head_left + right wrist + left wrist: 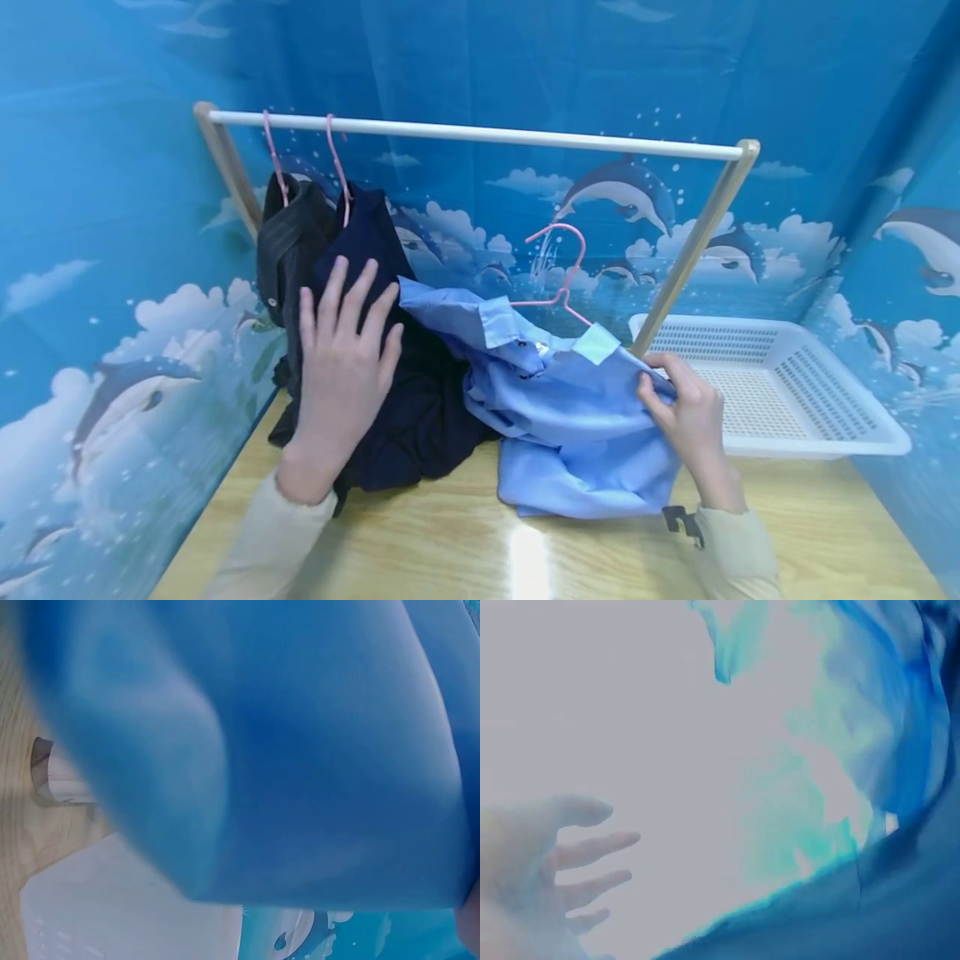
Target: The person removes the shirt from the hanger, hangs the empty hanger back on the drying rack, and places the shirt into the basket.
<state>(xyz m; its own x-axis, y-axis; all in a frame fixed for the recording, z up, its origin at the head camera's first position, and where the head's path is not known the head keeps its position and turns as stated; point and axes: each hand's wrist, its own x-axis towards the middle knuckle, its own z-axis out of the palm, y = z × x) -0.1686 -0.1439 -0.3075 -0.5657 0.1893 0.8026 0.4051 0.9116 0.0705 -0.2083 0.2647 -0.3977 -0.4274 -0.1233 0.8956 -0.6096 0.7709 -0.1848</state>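
A light blue collared shirt (pixel 577 408) has a pink hanger (pixel 573 267) in its neck, the hook standing up free below the rail. My right hand (pixel 686 408) pinches the shirt's right-side shoulder between thumb and fingers. Blue cloth (pixel 322 765) fills most of the right wrist view. My left hand (pixel 345 358) has its fingers spread and straight, overlapping the dark navy garment (pixel 420 417) in the head view. Washed-out light covers much of the left wrist view, where the left-hand fingers (pixel 600 851) show extended and apart from the shirt.
A clothes rack with a white rail (pixel 480 133) and wooden legs stands on the wooden table (pixel 420 542). Beside the navy garment, a black garment (pixel 292 250) hangs at the rail's left end, both on pink hangers. A white plastic basket (pixel 847 425) sits behind the right hand.
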